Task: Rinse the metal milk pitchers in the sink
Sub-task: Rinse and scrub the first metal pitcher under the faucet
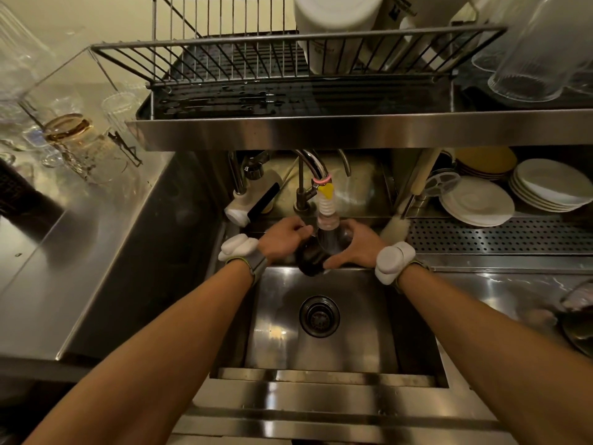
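Head view, one pitcher, two hands

- Bare hands: two, a left hand and a right hand, each with one white wrist-worn device.
- Shiny metal milk pitcher: one, under the spout.
- Dark rounded object between the hands: one; its kind cannot be told.
- Curved chrome faucet: one.
- Round black sink drain: one.
- Stacks of white round plates: two.
- Wire dish rack: one.
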The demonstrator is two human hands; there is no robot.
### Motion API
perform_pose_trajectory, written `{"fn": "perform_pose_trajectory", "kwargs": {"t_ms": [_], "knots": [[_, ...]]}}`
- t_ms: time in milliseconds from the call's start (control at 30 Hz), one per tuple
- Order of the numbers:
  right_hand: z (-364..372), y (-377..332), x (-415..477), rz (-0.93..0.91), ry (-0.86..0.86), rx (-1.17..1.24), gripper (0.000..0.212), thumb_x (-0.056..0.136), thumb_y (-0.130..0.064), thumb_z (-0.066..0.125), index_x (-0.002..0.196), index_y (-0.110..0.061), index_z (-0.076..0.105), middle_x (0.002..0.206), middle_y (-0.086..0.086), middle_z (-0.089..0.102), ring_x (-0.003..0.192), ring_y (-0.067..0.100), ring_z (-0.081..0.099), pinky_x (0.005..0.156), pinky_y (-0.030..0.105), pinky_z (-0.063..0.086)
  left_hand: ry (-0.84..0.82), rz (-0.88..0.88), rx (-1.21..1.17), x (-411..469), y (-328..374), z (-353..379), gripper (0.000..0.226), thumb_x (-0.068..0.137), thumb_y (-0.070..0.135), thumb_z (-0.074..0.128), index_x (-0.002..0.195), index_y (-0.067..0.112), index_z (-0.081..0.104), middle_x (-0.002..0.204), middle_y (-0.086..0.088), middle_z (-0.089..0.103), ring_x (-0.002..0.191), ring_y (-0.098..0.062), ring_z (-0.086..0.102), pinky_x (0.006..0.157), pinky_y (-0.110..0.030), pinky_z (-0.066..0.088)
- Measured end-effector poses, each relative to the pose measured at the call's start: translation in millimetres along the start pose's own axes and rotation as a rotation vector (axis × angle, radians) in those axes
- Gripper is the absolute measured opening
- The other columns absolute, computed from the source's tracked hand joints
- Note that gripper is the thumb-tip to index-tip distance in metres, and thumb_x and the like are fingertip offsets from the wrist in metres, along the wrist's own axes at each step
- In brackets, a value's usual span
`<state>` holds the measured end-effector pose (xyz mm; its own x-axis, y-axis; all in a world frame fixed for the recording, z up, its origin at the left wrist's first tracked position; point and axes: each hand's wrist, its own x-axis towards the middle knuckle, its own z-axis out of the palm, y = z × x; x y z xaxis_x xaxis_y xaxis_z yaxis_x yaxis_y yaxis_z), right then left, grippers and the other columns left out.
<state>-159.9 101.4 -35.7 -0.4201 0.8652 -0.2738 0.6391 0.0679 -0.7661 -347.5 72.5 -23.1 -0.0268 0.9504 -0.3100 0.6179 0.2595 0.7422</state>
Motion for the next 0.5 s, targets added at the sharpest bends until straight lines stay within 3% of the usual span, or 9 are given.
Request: {"fn": "perform_pose_trajectory", "kwargs": {"t_ms": [100,233,333,500], "knots": [[-5.2,3.1,-2.2,0.045,-0.011,0.065,0.105,0.050,-0.022,0.092,0.138,-0.007,0.035,0.140,0.008,0.048,0.127,0.023,0.047,0.103,0.035,0.041,0.050,0.016,0.134,-2.1,3.0,-0.7,0.018,0.094,0.034,0.050,0.089,0.017,0.051,0.088,-0.003,0.056,0.084,-0.019,0.054,0.074,-0.031,0.040],[-9.8,1.9,-5.3,0.096,-0.034,0.059,0.102,0.054,-0.023,0.091,0.139,-0.008,0.036,0.134,0.010,0.053,0.120,0.022,0.052,0.087,0.024,0.042,0.164,0.121,0.368,-5.9,6.3,-2.5,0.019,0.093,0.037,0.051,0.083,0.020,0.047,0.083,0.000,0.056,0.088,-0.024,0.057,0.085,-0.040,0.040],[-10.3,1.1,-8.5,0.101,-0.046,0.042,0.098,0.057,-0.022,0.089,0.139,-0.008,0.038,0.136,0.013,0.052,0.121,0.024,0.052,0.089,0.026,0.043,0.206,0.178,0.552,-6.8,6.9,-7.8,0.019,0.090,0.040,0.052,0.083,0.024,0.046,0.090,-0.004,0.063,0.092,-0.025,0.056,0.091,-0.042,0.032],[-16.0,-4.7,-10.7,0.082,-0.042,-0.018,0.091,0.060,-0.023,0.088,0.137,-0.007,0.042,0.133,0.011,0.055,0.120,0.025,0.053,0.091,0.028,0.043,0.205,0.268,0.742,-9.6,7.2,-13.0,0.016,0.087,0.039,0.055,0.085,0.024,0.048,0.092,-0.004,0.065,0.096,-0.027,0.057,0.093,-0.042,0.030]]}}
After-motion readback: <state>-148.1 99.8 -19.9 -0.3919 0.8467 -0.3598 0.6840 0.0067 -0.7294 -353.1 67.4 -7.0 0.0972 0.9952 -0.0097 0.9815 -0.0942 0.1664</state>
